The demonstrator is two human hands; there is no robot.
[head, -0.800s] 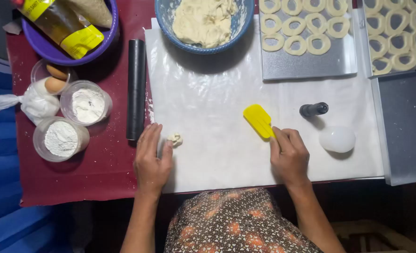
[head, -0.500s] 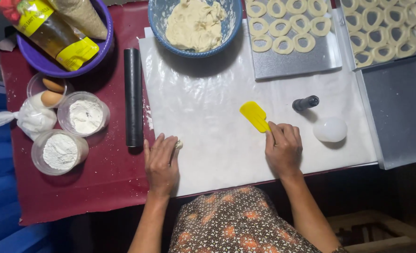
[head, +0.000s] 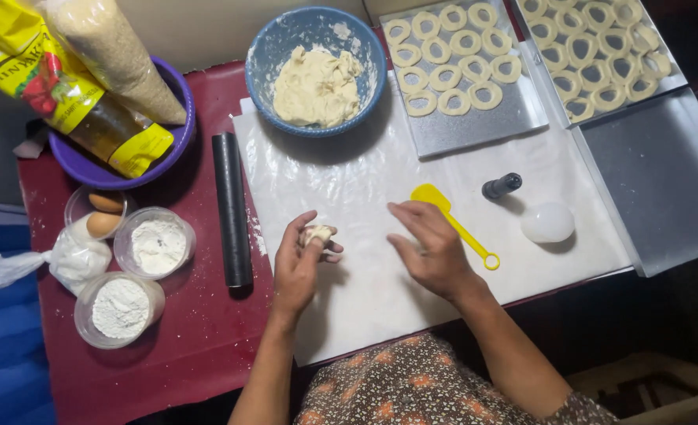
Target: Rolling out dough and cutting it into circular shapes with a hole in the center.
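Observation:
My left hand (head: 300, 264) is curled around a small lump of pale dough (head: 315, 234) just above the white plastic sheet (head: 349, 189). My right hand (head: 429, 248) hovers to its right with fingers apart, holding nothing. A yellow plastic spatula (head: 449, 220) lies just beyond my right hand. A blue bowl (head: 317, 69) with more dough stands at the back.
Two metal trays (head: 475, 118) (head: 601, 47) hold several dough rings; a third tray (head: 664, 181) is bare. A black rolling pin (head: 232, 208), a small black cutter (head: 502, 186), a white round lid (head: 547, 223), flour cups (head: 154, 244) (head: 121, 308), eggs (head: 102, 214) and a purple bowl (head: 121, 169) with packets stand around.
My left hand has lifted the dough lump off the sheet and curled round it. My right hand has left the spatula handle and moved left toward the dough.

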